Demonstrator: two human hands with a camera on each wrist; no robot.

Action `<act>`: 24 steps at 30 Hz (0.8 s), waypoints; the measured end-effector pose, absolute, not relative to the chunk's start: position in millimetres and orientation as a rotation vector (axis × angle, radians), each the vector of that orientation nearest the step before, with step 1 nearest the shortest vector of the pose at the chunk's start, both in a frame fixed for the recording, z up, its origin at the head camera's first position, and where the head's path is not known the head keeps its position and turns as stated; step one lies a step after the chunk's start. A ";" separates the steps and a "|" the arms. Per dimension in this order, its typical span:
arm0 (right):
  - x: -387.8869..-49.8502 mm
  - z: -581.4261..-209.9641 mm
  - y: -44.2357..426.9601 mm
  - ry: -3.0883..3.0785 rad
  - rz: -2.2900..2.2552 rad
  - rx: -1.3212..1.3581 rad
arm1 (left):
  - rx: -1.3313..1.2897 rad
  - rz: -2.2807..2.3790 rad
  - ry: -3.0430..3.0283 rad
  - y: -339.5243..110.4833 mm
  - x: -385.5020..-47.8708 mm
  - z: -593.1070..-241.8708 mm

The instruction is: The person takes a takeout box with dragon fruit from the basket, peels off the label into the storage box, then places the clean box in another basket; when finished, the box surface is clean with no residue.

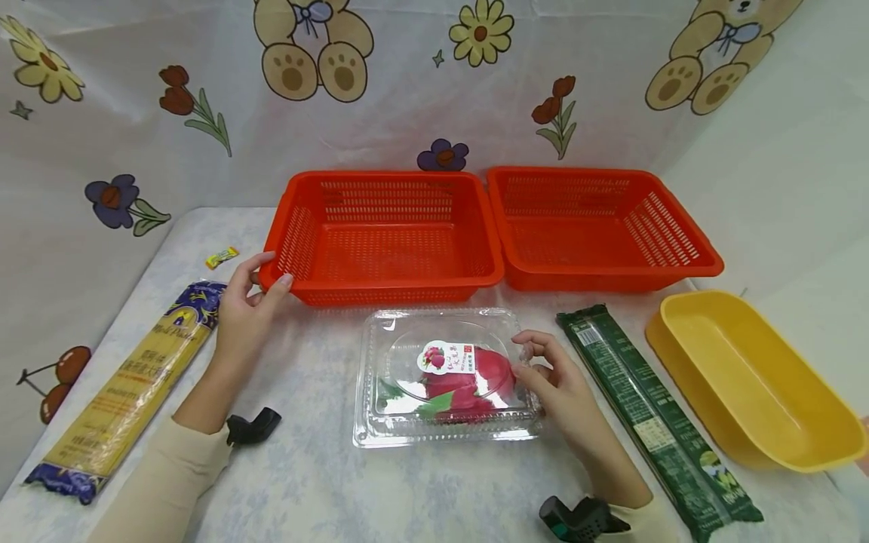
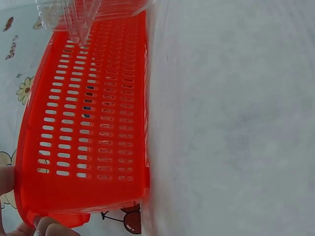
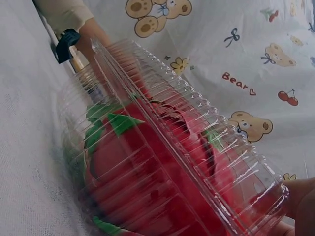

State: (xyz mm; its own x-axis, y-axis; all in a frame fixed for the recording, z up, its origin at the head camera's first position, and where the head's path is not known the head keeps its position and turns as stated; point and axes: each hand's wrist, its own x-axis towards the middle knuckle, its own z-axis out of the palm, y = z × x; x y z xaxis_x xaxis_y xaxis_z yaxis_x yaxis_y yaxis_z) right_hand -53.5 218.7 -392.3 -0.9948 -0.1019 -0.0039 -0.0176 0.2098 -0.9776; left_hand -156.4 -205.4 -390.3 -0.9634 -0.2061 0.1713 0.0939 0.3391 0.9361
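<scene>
Gripping the left red basket's (image 1: 387, 286) corner and clear box's (image 1: 448, 358) edge, left and right hands (image 1: 247, 309) (image 1: 560, 381) curl beside open cloth (image 1: 305, 471).

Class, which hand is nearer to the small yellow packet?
Left. The left hand is near the small packet, gripping a red basket; the right hand is farther, at the clear box.

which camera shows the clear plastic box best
The head view: it shows nearly the whole clear plastic box from above, with its label. The right wrist view shows it close up, cut off below; the left wrist view catches only part at its top edge.
</scene>
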 end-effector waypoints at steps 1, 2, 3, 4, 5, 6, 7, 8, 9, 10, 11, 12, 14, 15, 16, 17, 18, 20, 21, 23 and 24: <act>-53.4 -392.4 217.7 2.403 -1.925 -0.121 | 0.108 -1.653 -2.370 -206.6 -156.2 -389.4; -53.2 -392.7 216.9 2.407 -1.927 -0.124 | 0.115 -1.636 -2.394 -207.9 -155.6 -388.2; -52.9 -392.8 216.2 2.409 -1.931 -0.128 | 0.125 -1.599 -2.425 -209.3 -154.7 -386.6; -52.6 -393.0 215.6 2.409 -1.937 -0.137 | 0.144 -1.545 -2.460 -210.7 -153.2 -384.8; -52.2 -393.0 215.0 2.410 -1.940 -0.143 | 0.164 -1.479 -2.491 -212.0 -151.1 -382.9; -51.9 -392.9 214.5 2.409 -1.943 -0.148 | 0.177 -1.413 -2.511 -213.5 -148.5 -381.0; -51.7 -393.0 214.2 2.408 -1.941 -0.153 | 0.187 -1.346 -2.516 -214.8 -145.6 -379.3; -51.6 -393.1 214.2 2.404 -1.943 -0.155 | 0.182 -1.282 -2.497 -215.8 -142.4 -376.8; -51.3 -393.1 214.3 2.407 -1.941 -0.156 | 0.165 -1.221 -2.462 -216.4 -139.1 -375.0; -51.2 -393.2 214.4 2.409 -1.938 -0.155 | 0.139 -1.174 -2.417 -216.5 -135.2 -372.8; -51.0 -393.2 214.6 2.413 -1.933 -0.151 | 0.104 -1.140 -2.373 -215.5 -130.3 -370.0; -51.0 -393.5 214.9 2.415 -1.931 -0.152 | 0.058 -1.121 -2.333 -213.5 -124.8 -366.3; -51.1 -393.6 215.6 2.420 -1.929 -0.152 | -0.082 -1.108 -2.286 -206.9 -113.3 -359.2; -51.2 -393.7 215.8 2.424 -1.929 -0.151 | -0.165 -1.105 -2.300 -202.3 -107.3 -356.5; -51.3 -393.5 215.8 2.427 -1.931 -0.155 | -0.245 -1.103 -2.342 -196.5 -100.8 -353.7; -51.7 -393.5 215.8 2.431 -1.934 -0.158 | -0.329 -1.105 -2.396 -190.2 -94.6 -352.0; -52.0 -393.5 215.8 2.432 -1.939 -0.159 | -0.417 -1.108 -2.456 -184.0 -89.0 -351.4; -52.4 -393.1 215.1 2.434 -1.946 -0.162 | -0.547 -1.086 -2.604 -172.5 -78.6 -353.8; -52.3 -393.0 214.6 2.435 -1.945 -0.161 | -0.579 -1.073 -2.686 -167.4 -73.5 -355.6; -51.6 -391.7 215.1 2.443 -1.933 -0.152 | -0.602 -1.075 -2.830 -158.7 -66.0 -360.5; -50.9 -390.9 215.3 2.450 -1.927 -0.151 | -0.605 -1.089 -2.891 -155.2 -63.1 -363.5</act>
State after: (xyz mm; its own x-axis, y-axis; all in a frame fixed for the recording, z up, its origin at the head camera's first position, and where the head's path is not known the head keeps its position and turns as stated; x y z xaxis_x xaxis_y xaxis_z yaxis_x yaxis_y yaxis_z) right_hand -50.9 215.3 -390.9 -0.9951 -0.0891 0.0429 -0.0627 0.2327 -0.9705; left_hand -63.1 -155.2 -363.5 -0.9262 0.3549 0.1276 0.3509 0.6868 0.6365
